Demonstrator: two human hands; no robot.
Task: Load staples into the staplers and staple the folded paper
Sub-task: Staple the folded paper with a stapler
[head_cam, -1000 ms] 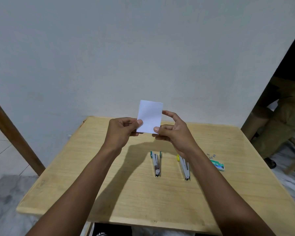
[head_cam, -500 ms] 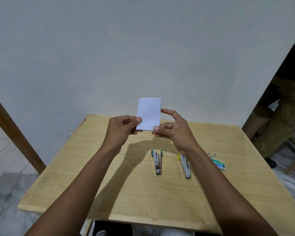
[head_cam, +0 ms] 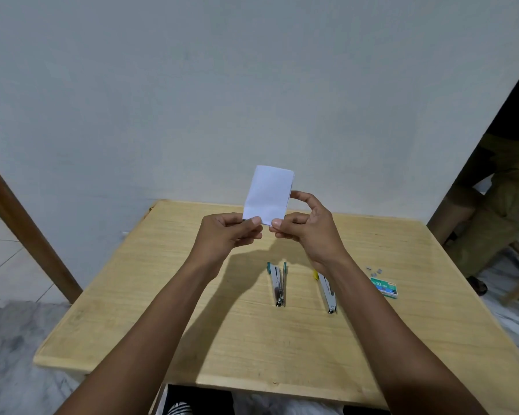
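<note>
The folded paper (head_cam: 268,194) is showing plain white vs. the wall (head_cam: 192,85), which is reading pale grey-blue, and the table (head_cam: 192,295) is looking light yellow wood w/ fine grain streaks. The teal-tipped stapler (head_cam: 277,284) & the yellow-tipped stapler (head_cam: 327,292) are otherwise shining silver, while the staple box (head_cam: 384,286) is showing green w/ white print. The floor (head_cam: 6,339) is looking grey-white, marbled.

Left arm (head_cam: 150,322): reaches up from the lower left, forearm bare, wrist straight.
Left grip (head_cam: 226,235): fingers curled, thumb (head_cam: 255,220) pinching the lower left corner of the folded paper (head_cam: 268,194).
Right arm (head_cam: 381,322): reaches up from the lower right, forearm bare.
Right grip (head_cam: 307,227): thumb (head_cam: 277,223) on the paper's lower right corner; index finger (head_cam: 300,195) arched to its right edge, seemingly touching.
Height: both grips raised above the desk (head_cam: 132,295), close together.
</note>
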